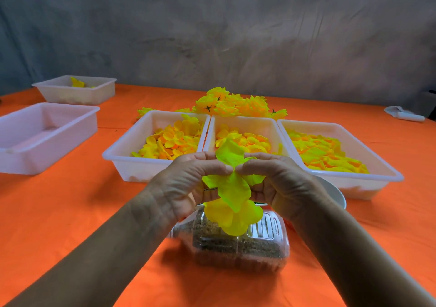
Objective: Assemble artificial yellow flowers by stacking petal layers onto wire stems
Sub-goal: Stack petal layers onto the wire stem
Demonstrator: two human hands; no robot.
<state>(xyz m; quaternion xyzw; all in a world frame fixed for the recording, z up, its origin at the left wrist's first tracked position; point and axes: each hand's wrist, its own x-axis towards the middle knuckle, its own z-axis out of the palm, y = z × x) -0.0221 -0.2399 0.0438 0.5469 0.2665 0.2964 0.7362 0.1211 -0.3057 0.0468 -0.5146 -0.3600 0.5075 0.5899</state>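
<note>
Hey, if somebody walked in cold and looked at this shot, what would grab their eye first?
Front and centre, the left hand and right hand pinch a bright yellow-green petal layer between them, above a clear plastic bottle lying on the orange tablecloth. Behind them three white trays of yellow petals stand side by side, with a heap of finished flowers beyond.

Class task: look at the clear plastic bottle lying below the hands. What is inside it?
The bottle holds brown granular fill. The petal layers hide its upper part.

Limp yellow petal layer [233, 186], lobes splayed and drooping, above loose yellow petals in three white trays [141, 162]
</note>
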